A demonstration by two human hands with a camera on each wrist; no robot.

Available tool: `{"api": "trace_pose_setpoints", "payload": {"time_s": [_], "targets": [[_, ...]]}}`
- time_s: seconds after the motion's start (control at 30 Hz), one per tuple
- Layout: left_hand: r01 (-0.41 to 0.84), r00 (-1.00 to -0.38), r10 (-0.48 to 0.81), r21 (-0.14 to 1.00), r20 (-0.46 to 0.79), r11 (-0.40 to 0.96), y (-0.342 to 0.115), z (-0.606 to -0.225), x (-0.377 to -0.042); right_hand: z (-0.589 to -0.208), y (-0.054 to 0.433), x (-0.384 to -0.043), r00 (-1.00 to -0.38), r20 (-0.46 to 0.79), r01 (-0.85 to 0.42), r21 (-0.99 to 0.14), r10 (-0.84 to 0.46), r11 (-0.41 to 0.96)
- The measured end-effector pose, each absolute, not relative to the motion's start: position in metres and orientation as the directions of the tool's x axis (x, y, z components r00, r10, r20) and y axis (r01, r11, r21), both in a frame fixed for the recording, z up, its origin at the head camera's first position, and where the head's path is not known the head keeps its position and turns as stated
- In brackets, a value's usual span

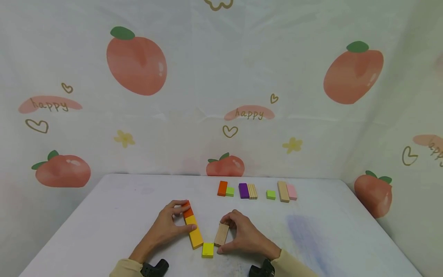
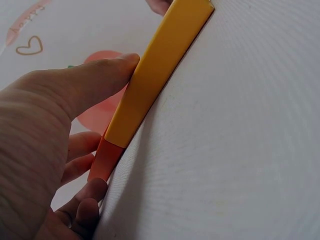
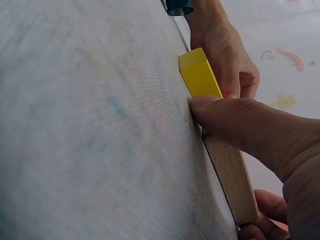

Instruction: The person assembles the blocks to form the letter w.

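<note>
At the lower centre of the frame, the left hand (image 1: 169, 224) has its thumb on the orange block (image 1: 196, 239) and fingers curled round the red block (image 1: 187, 212), while the right hand (image 1: 246, 235) pinches the wooden block (image 1: 221, 234) by its ends, just beside the yellow block (image 1: 207, 250). Setting that slanted piece neatly would call for a light, even pinch, sliding it flat along the tabletop (image 1: 104, 231) without nudging the yellow block.

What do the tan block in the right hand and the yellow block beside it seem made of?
The tan block looks like bare, matte wood: fine grain flecks show on its face. The yellow block may be painted wood; its smooth, even color shows no grain, so plastic is possible.
</note>
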State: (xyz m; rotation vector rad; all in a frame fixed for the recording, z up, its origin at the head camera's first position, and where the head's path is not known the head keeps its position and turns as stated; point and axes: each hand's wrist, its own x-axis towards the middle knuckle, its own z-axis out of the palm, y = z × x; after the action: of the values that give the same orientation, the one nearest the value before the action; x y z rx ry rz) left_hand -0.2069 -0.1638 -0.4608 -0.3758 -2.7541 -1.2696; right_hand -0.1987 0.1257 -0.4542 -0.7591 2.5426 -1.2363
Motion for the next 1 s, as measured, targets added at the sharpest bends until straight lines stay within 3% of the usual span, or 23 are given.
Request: {"api": "trace_pose_setpoints", "payload": {"time_s": [0.37, 1.0], "targets": [[0.26, -0.966, 0.184, 0.726, 0.183, 0.637, -0.163, -0.461, -0.207, -0.452, 0.127, -0.2, -0.852, -0.006, -0.313, -0.796, -0.524, 0.519], [0.252, -0.968, 0.176, 0.716, 0.181, 0.651, -0.163, -0.461, -0.206, -0.457, 0.137, -0.207, -0.833, 0.038, -0.3, -0.869, -0.552, 0.393]]}}
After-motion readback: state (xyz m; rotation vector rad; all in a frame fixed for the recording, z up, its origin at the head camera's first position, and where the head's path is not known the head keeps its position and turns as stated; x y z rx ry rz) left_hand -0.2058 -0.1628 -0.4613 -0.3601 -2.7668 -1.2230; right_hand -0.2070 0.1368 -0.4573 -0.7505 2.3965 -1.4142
